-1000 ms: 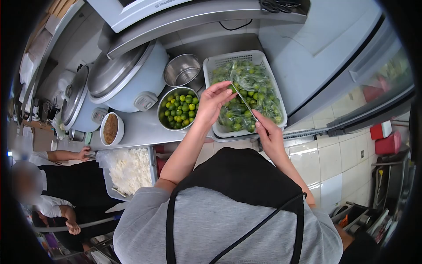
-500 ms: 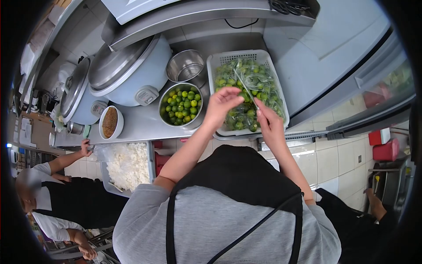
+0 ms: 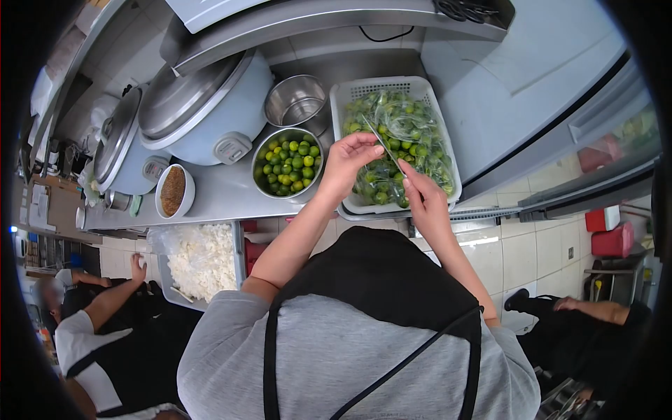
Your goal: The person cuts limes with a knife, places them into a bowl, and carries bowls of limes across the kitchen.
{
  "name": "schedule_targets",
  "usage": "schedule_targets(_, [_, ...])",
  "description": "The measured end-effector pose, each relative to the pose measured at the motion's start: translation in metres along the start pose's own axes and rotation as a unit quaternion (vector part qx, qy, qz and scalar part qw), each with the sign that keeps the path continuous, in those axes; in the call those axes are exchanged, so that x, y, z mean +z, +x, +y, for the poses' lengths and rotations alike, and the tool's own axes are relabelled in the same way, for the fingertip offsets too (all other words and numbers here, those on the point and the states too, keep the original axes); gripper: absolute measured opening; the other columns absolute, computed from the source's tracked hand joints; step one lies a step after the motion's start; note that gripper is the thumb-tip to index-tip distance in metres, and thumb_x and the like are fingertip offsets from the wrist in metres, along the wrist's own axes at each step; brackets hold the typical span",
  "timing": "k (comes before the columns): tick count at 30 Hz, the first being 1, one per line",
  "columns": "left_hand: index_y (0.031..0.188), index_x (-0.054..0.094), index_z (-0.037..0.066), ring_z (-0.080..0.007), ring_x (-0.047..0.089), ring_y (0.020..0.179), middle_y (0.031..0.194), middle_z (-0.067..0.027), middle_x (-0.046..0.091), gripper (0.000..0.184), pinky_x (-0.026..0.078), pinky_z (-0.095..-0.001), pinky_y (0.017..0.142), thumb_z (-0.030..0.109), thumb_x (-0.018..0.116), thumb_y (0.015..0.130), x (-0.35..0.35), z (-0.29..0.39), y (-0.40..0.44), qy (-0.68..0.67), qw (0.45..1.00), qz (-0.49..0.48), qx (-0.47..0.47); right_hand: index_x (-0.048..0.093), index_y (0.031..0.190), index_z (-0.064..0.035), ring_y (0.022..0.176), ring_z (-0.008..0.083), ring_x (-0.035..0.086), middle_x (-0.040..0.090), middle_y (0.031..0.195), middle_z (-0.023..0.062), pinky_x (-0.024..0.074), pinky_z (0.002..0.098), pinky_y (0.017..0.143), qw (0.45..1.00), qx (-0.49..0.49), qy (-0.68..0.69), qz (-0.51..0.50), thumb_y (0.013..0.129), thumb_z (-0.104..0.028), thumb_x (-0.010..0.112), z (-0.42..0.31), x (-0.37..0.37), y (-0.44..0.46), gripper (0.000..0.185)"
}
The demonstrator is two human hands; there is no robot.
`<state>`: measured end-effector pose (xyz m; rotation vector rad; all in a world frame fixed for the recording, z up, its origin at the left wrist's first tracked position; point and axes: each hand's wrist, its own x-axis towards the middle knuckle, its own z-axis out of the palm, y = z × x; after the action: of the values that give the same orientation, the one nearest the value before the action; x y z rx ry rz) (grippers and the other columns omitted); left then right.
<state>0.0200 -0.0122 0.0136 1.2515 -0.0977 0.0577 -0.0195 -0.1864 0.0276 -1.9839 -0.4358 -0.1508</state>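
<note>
My right hand (image 3: 425, 196) is closed round the handle end of a thin knife (image 3: 393, 157), its blade pointing up and left. My left hand (image 3: 348, 162) is curled in a pinch against the blade; whatever lies between its fingers is hidden. Both hands hover over a white plastic basket (image 3: 453, 171) lined with clear plastic bags and filled with small green limes (image 3: 420, 150). Left of the basket, a steel pot (image 3: 259, 183) holds more green limes, a few yellowish.
Behind the pot stands another steel pot (image 3: 294, 101). Two rice cookers (image 3: 227, 122), (image 3: 129, 164) and a white bowl of brown seasoning (image 3: 173, 190) line the counter. Below is a tub of white rice (image 3: 203, 262). Co-workers (image 3: 112, 315), (image 3: 581, 329) stand on both sides.
The knife and both hands have shifted slightly, with the left fingers now up against the blade. The co-worker at left has moved a hand off the counter edge; the one at right has moved.
</note>
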Motion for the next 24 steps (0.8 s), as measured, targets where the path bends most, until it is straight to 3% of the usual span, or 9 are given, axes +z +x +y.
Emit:
schedule_targets(2, [0.093, 0.054, -0.003, -0.0133, 0.056, 0.08, 0.086, -0.0059, 0.058, 0.02, 0.046, -0.028, 0.079, 0.005, 0.061, 0.076, -0.004, 0.003, 0.002, -0.169, 0.982, 0.008, -0.085, 0.053, 0.112, -0.0089, 0.052, 0.0189, 0.042, 0.048, 0.064, 0.0101, 0.0358, 0.0285, 0.051, 1.0, 0.008, 0.001, -0.003, 0.084, -0.011, 0.049, 0.001, 0.001, -0.001, 0.028])
schedule_targets(7, [0.096, 0.053, -0.006, -0.0173, 0.056, 0.083, 0.087, -0.0093, 0.056, 0.022, 0.046, -0.0328, 0.084, 0.005, 0.058, 0.077, -0.059, 0.016, -0.001, -0.194, 0.977, 0.033, -0.087, 0.055, 0.111, -0.009, 0.055, 0.0196, 0.046, 0.052, 0.069, 0.0114, 0.0388, 0.0285, 0.054, 0.997, 0.028, -0.049, -0.06, 0.083, -0.009, 0.05, 0.005, -0.008, -0.016, 0.028])
schedule_targets(9, [0.097, 0.054, -0.002, -0.017, 0.057, 0.082, 0.089, -0.0082, 0.056, 0.025, 0.047, -0.0303, 0.079, 0.008, 0.06, 0.075, -0.091, 0.036, -0.007, 0.041, 0.993, 0.065, -0.092, 0.055, 0.11, -0.0089, 0.058, 0.0202, 0.049, 0.054, 0.073, 0.012, 0.0403, 0.0288, 0.056, 0.999, 0.01, -0.036, -0.027, 0.083, -0.009, 0.05, 0.019, -0.012, -0.024, 0.028])
schedule_targets(11, [0.087, 0.061, 0.001, -0.0175, 0.057, 0.079, 0.081, -0.0083, 0.06, 0.023, 0.045, -0.0288, 0.071, 0.01, 0.065, 0.066, -0.111, 0.053, -0.01, 0.425, 0.897, 0.072, -0.092, 0.055, 0.11, -0.0089, 0.061, 0.0208, 0.051, 0.057, 0.077, 0.0127, 0.0418, 0.0292, 0.059, 1.0, -0.008, -0.024, 0.007, 0.083, -0.01, 0.05, 0.028, -0.022, -0.025, 0.028])
schedule_targets(13, [0.081, 0.063, 0.002, -0.0225, 0.056, 0.077, 0.08, -0.0113, 0.061, 0.019, 0.044, -0.0307, 0.071, 0.01, 0.065, 0.064, -0.102, 0.049, -0.003, 0.551, 0.829, 0.078, 0.058, 0.052, 0.112, -0.0043, 0.092, 0.0185, 0.056, 0.058, 0.104, 0.0146, 0.0415, 0.0277, 0.078, 0.995, 0.094, -0.028, 0.0, 0.084, -0.009, 0.049, 0.03, -0.037, -0.024, 0.029])
schedule_targets(15, [0.086, 0.064, 0.005, -0.0223, 0.057, 0.079, 0.087, -0.0112, 0.06, 0.022, 0.044, -0.0295, 0.071, 0.012, 0.065, 0.065, -0.071, 0.026, 0.015, 0.541, 0.836, 0.047, 0.074, 0.052, 0.113, -0.0033, 0.085, 0.0144, 0.055, 0.059, 0.102, 0.0117, 0.0415, 0.0258, 0.076, 0.996, 0.078, -0.034, 0.017, 0.084, -0.01, 0.049, 0.031, -0.041, -0.019, 0.029])
schedule_targets(22, [0.076, 0.062, 0.001, -0.0283, 0.052, 0.083, 0.079, -0.0112, 0.061, 0.015, 0.042, -0.034, 0.076, 0.008, 0.065, 0.062, 0.025, -0.057, 0.055, 0.716, 0.667, -0.035, 0.203, 0.051, 0.114, -0.0025, 0.078, 0.0095, 0.05, 0.059, 0.1, 0.0078, 0.0399, 0.0217, 0.073, 0.994, 0.09, 0.015, 0.064, 0.084, -0.008, 0.048, 0.011, -0.043, -0.002, 0.03])
schedule_targets(23, [0.076, 0.062, 0.001, -0.0283, 0.052, 0.083, 0.079, -0.0112, 0.061, 0.015, 0.042, -0.034, 0.076, 0.008, 0.065, 0.062, 0.025, -0.054, 0.055, 0.716, 0.665, -0.039, 0.207, 0.051, 0.114, -0.0026, 0.077, 0.0092, 0.049, 0.059, 0.098, 0.0075, 0.0402, 0.0214, 0.072, 0.996, 0.055, 0.008, 0.076, 0.085, -0.007, 0.048, 0.011, -0.042, -0.003, 0.03])
schedule_targets(24, [0.075, 0.061, 0.002, -0.0287, 0.052, 0.083, 0.076, -0.0123, 0.06, 0.015, 0.042, -0.0341, 0.076, 0.007, 0.065, 0.061, 0.023, -0.05, 0.054, 0.644, 0.735, -0.023, 0.211, 0.051, 0.114, -0.0027, 0.075, 0.0089, 0.049, 0.059, 0.096, 0.0072, 0.0404, 0.0211, 0.07, 0.996, 0.022, 0.0, 0.089, 0.085, -0.007, 0.047, 0.013, -0.041, -0.004, 0.03])
